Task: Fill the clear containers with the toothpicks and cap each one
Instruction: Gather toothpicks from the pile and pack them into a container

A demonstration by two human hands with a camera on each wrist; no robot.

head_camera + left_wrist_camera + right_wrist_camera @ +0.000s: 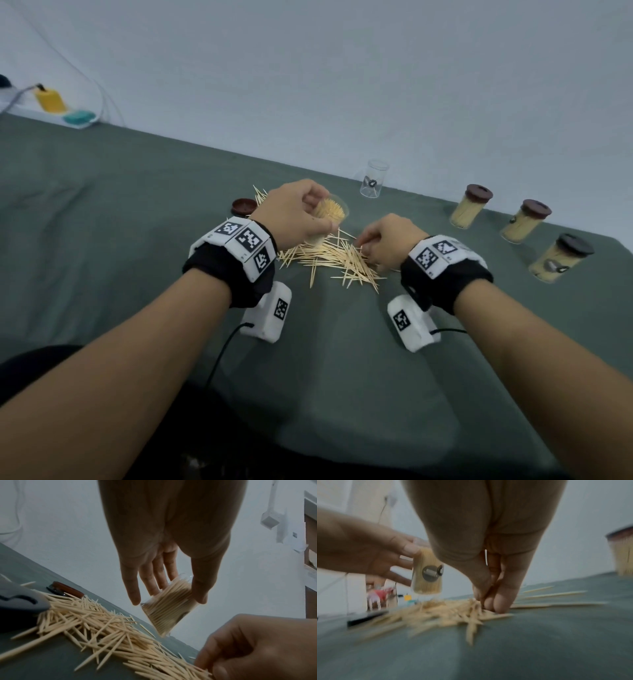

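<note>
We were more than halfway done. Three capped containers (467, 207) stood in a row at about two to three o'clock on the green table (102, 240), each one full of toothpicks and closed with a dark cap.

Our left hand (291, 214) was grasping the fourth clear container (330, 214) up off the table at twelve o'clock, tipped a little, fingers and thumb wrapped round its sides. It looked almost full, packed tight with sticks, and it had no cap yet.

Our right hand (385, 240) was down on the loose toothpicks (329, 257) in the middle of the table, fingertips (498, 601) pinching a small bunch.

One brown cap (244, 206) lay at eleven o'clock, just beside the pile.

One empty container (374, 179) waited at one o'clock, near the wall. We could not tell if something small sat inside it.

So we still had to cap this one, then fill and cap the last.
</note>
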